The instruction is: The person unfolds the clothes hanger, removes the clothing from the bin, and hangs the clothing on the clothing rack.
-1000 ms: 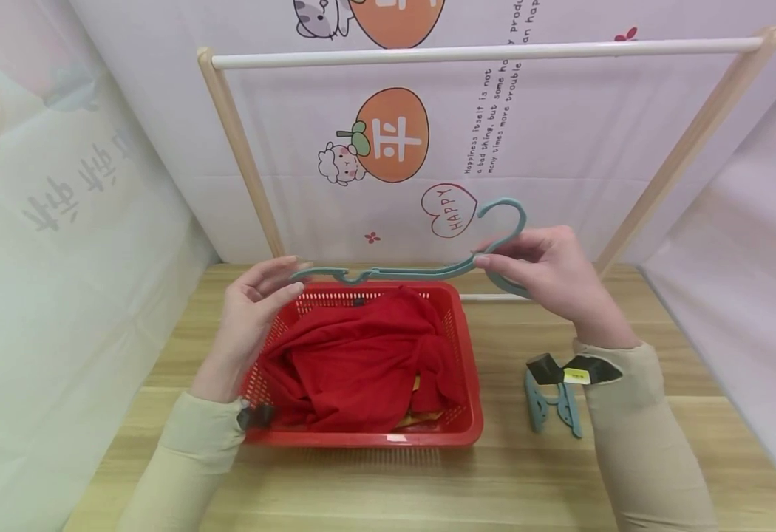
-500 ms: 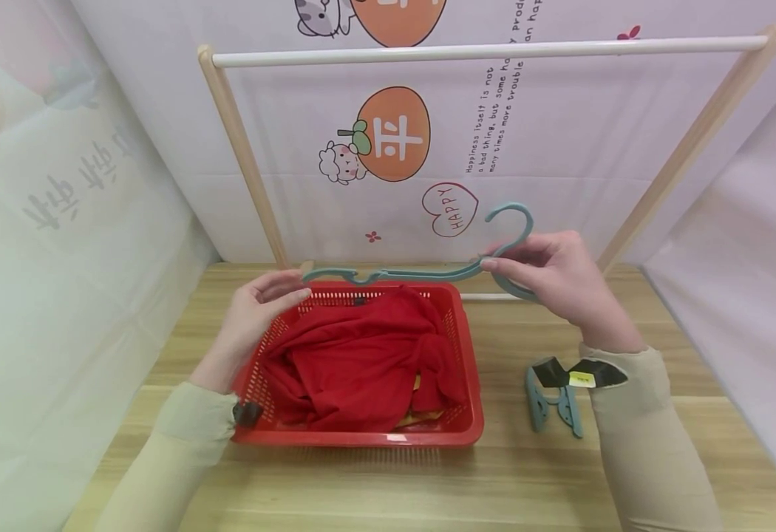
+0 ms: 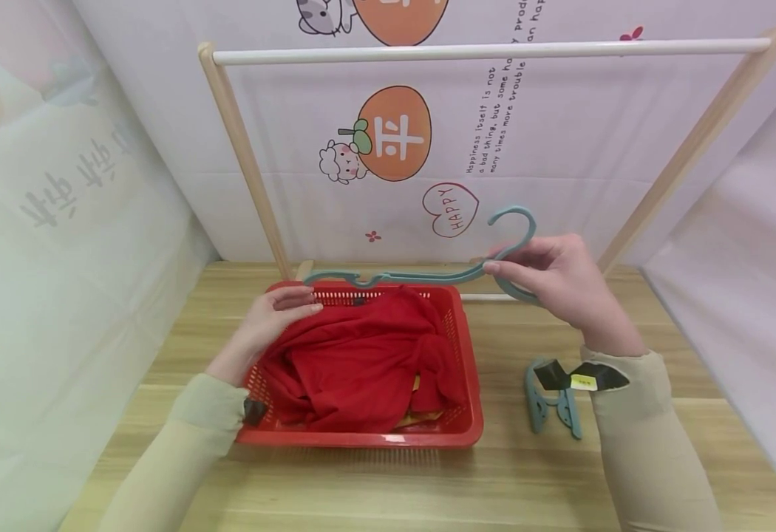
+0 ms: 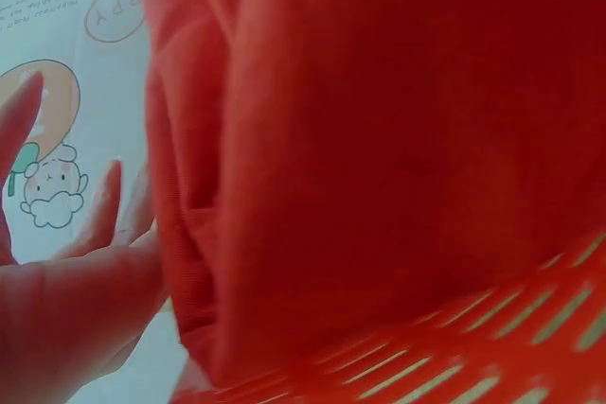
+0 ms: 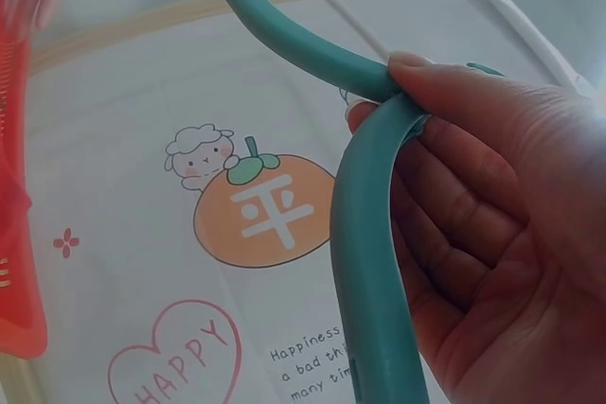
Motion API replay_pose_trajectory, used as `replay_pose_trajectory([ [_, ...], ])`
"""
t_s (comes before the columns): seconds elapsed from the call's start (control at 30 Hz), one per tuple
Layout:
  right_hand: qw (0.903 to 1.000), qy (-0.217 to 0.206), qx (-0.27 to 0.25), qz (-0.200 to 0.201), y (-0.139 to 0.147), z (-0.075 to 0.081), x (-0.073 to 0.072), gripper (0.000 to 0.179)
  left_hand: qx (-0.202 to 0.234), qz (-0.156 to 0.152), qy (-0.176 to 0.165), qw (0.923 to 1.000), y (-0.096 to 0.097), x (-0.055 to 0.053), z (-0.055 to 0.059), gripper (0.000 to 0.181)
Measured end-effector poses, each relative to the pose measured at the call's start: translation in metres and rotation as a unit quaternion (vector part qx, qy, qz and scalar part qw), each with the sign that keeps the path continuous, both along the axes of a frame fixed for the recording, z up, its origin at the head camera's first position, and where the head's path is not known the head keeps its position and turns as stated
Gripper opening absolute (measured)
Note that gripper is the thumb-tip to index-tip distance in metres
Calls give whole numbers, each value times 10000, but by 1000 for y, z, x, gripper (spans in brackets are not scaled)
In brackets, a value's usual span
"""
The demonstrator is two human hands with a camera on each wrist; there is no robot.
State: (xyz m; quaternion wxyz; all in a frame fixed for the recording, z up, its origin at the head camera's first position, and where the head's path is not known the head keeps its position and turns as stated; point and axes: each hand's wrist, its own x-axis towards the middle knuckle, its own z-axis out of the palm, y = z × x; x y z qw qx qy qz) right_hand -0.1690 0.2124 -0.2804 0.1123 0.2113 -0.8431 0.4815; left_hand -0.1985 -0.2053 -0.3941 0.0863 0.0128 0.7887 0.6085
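My right hand (image 3: 557, 284) pinches a teal plastic clothes hanger (image 3: 428, 278) between thumb and fingers at the base of its hook. One arm of the hanger stretches left above the back rim of a red basket (image 3: 474, 414); the other is partly behind the hand. In the right wrist view, the hanger (image 5: 365, 224) crosses in front of the fingers. My left hand (image 3: 275, 318) holds nothing, fingers apart, just below the hanger's left tip and over the basket's back left corner. A crumpled red garment (image 3: 361, 369) fills the basket and covers much of the left wrist view.
A second teal hanger (image 3: 570, 410), folded, lies on the wooden table (image 3: 521, 488) beneath my right wrist. Behind the basket stands a rack with a white rail (image 3: 494, 52) and wooden posts (image 3: 244, 162). Some yellow cloth (image 3: 421, 419) shows under the red garment.
The left hand has come away from the hanger's left end and dropped slightly lower and to the right. The right hand and hanger have shifted a little right and down.
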Motion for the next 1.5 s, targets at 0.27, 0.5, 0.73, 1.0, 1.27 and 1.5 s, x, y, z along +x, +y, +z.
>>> replay_pose_trajectory([
  [0.27,10000,-29,-28,25,0,-2,0,15,-508,-274,-299,9979,-3,-4,-12,61],
  [0.5,10000,-43,-7,40,1,-3,0,15,-646,-280,-516,9962,-3,-6,-16,61],
  [0.73,10000,44,10,51,2,-5,0,14,-480,-455,-594,9960,-5,-6,-18,56],
  [1.0,10000,15,-31,70,2,-6,0,14,-586,-517,-665,9947,-6,-6,-18,47],
  [1.27,9999,-108,-4,-61,3,-6,1,14,-594,-591,-220,9962,-4,-4,-19,21],
  [1.5,10000,-20,-17,5,4,-8,0,14,-349,-632,119,9973,-5,-1,-9,18],
])
